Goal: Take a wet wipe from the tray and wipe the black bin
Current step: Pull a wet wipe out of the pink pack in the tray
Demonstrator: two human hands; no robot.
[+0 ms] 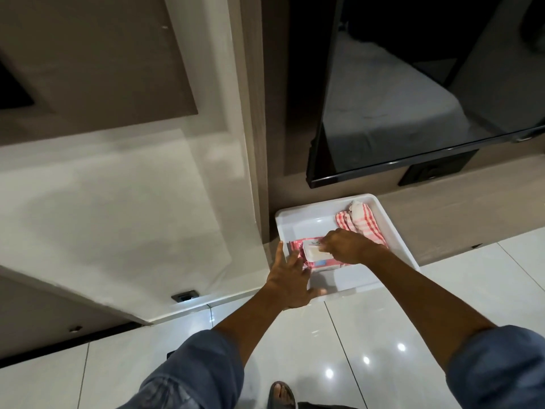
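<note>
A left hand (290, 280) with spread, open fingers steadies a pink pack of wet wipes (312, 255) inside a white tray (395, 231) on the floor. The right hand (345, 246) pinches at the pack's lid. A red checked cloth (361, 221) lies just right.

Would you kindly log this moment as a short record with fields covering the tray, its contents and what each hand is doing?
setting: glossy tiled floor by a wall, television above
tray: white tray on the floor
contents: pink wet wipe pack with white lid, red checked cloth
left hand: left hand spread open, steadying the pack's near end
right hand: right hand, fingers at the pack's lid
wipe: none visibly drawn out yet
black bin: not in view
</note>
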